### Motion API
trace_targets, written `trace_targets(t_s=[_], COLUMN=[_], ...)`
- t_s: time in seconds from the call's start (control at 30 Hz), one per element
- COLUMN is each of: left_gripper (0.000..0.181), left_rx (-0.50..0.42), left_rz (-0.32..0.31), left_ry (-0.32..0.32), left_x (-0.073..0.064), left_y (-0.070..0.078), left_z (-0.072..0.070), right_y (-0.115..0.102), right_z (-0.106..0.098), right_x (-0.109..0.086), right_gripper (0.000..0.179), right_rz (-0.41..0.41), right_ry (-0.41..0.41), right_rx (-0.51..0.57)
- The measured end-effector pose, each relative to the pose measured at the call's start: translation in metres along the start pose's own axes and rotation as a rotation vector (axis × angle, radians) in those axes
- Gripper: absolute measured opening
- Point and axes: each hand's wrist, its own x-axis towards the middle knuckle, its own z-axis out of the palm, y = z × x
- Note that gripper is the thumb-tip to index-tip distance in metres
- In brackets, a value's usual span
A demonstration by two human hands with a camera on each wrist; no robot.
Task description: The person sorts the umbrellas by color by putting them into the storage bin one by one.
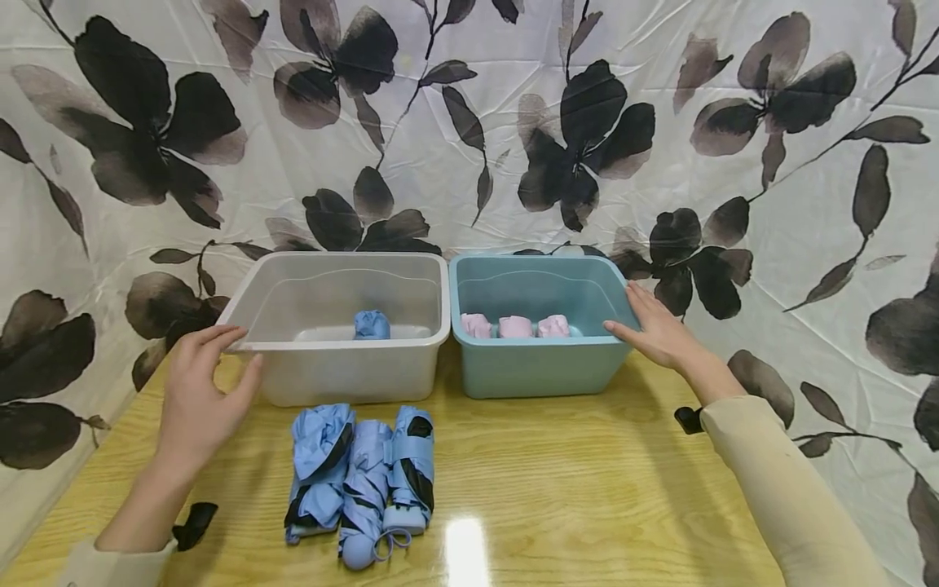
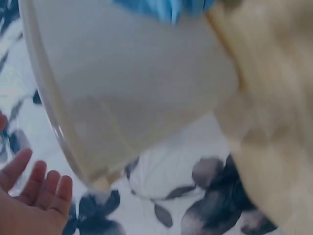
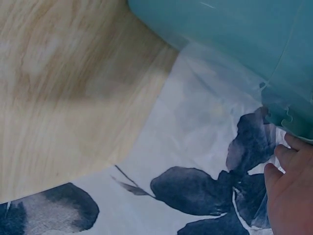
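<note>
A translucent whitish bin (image 1: 345, 371) stands on the left with a blue bundle (image 1: 372, 324) inside. My left hand (image 1: 205, 391) is at its left rim, fingers loosely bent; in the left wrist view the fingertips (image 2: 63, 191) appear beside the rim. Right next to that bin is a teal bin (image 1: 539, 371), holding three pale pink bundles (image 1: 515, 327), mostly hidden below the front wall. My right hand (image 1: 663, 330) rests on the teal bin's right rim with fingers extended. Three folded blue umbrellas (image 1: 364, 481) lie side by side in front of the whitish bin.
The bins and umbrellas are on a wood-grain table (image 1: 587, 489). Behind and at both sides hangs a white cloth (image 1: 469, 106) with dark flower prints, close to the backs of the bins.
</note>
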Motion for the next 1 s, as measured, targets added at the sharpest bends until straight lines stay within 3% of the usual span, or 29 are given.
trace_targets(t_s=[0.1,0.23,0.5,0.6,0.8,1.0], left_gripper=[0.04,0.041,0.059,0.07,0.089,0.1], left_rx=[-0.055,-0.082,-0.023,-0.005,0.029,0.043], left_rz=[-0.068,-0.154,-0.224,-0.223,-0.185,-0.194], left_ry=[-0.028,-0.182,-0.456,-0.54,-0.615,-0.658], left_x=[-0.019,-0.042,-0.066,-0.073,-0.079,-0.081], left_y=[0.007,0.01,0.004,0.001,-0.006,-0.012], left_z=[0.006,0.014,0.028,0.034,0.044,0.05], right_y=[0.001,0.001,0.001,0.001,0.0,0.001], right_z=[-0.001,-0.002,0.0,0.0,-0.001,0.0], right_x=[-0.002,-0.002,-0.002,-0.002,-0.002,-0.001], right_gripper=[0.097,0.097,0.097,0.097,0.097,0.097], right_rz=[0.003,0.003,0.001,-0.002,-0.003,0.002], right_ry=[0.001,0.0,-0.006,-0.005,-0.005,-0.008], right_rx=[0.006,0.009,0.013,0.013,0.014,0.013])
